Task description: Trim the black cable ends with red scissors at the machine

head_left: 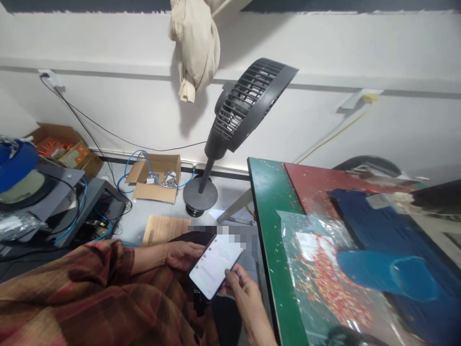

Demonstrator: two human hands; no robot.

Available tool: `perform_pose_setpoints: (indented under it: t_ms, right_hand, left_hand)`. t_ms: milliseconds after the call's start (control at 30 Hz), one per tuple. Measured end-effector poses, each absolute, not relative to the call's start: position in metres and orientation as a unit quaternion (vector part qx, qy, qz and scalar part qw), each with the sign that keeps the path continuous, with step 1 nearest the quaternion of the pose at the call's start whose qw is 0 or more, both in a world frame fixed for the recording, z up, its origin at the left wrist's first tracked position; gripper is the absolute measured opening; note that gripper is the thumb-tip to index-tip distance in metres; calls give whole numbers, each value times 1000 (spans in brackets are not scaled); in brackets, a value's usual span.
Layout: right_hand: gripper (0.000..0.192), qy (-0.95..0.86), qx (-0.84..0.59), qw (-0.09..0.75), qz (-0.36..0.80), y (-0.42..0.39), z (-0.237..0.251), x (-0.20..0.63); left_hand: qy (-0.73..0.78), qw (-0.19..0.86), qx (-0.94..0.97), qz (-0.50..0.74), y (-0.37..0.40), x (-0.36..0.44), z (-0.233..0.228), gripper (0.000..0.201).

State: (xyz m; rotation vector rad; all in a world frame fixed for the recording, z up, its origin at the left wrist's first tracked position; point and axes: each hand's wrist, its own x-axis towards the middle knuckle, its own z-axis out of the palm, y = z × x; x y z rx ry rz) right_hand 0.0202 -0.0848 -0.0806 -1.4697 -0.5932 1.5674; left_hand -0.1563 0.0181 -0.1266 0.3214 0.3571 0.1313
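Note:
A smartphone (215, 265) with a lit white screen is held over my lap, tilted to the right. My left hand (184, 255) grips its left edge, thumb along the side and the other fingers partly hidden behind it. On the phone's lower right side, my right hand (242, 288) has its thumb at the screen's edge, with the fingers curled beneath. The text on the screen is too small to read. To the right, a clear plastic bag (295, 240) of small red and yellow pieces lies on the green table (268, 192).
A blue translucent cup-like container (389, 274) lies by the bag, near a dark blue mat (382, 226). A black pedestal fan (248, 103) stands by the wall. Cardboard boxes (158, 192), a wooden board (162, 228) and loose cables occupy the floor. Cloth (196, 43) hangs above.

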Motion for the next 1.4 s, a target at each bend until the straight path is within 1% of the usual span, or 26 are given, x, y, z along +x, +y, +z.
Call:
perform_pose_setpoints:
  t_ms: [267,467,600,1100,1300,1400]
  right_hand:
    - [42,-266,-601,438,613,-88,-93,23]
    - [40,-265,-603,431,616,-88,-92,23]
    - [43,-275,-606,429,611,-88,-93,23]
    - [45,-269,-595,441,616,-88,-92,23]
    - [46,-274,-596,440,614,-89,-92,24]
    - [45,-274,-594,443,613,-89,-93,23]
  left_hand:
    - [172,969,165,67,18,-157,-129,39]
    - [170,968,170,66,18,-157,-127,41]
    - [170,969,171,61,18,-157,-126,42]
    - [173,967,175,62,18,-156,-127,34]
    - [172,967,175,61,18,-157,-126,38]
    - [171,967,176,61,18,-157,-126,36]
